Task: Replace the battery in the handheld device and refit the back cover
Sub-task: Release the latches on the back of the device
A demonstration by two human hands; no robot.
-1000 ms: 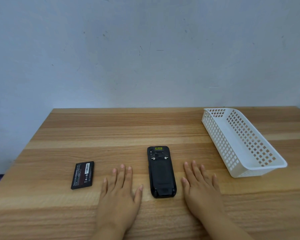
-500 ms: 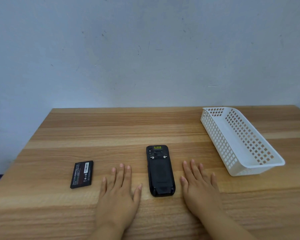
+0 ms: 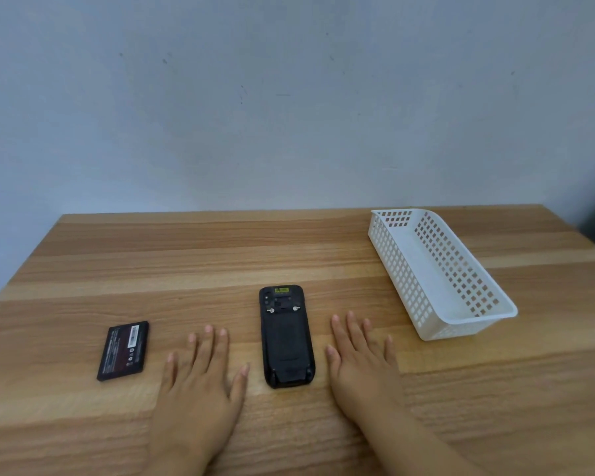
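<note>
Left hand (image 3: pixel 200 383) and right hand (image 3: pixel 361 365) lie flat, flanking handheld device (image 3: pixel 286 336).

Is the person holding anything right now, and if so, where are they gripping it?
Nothing is held. The left hand and right hand lie flat on the table, either side of the handheld device.

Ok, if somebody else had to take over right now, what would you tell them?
Left hand: flat on the table, open, holding nothing.
Right hand: flat on the table, open, holding nothing.
Handheld device: lies face down between the hands, back cover on.
Loose battery: on the table, left of the left hand.
White basket: to the right, nothing in it.
Done: nothing that shows.
Left: take the cover off, swap the battery, refit the cover.
</note>
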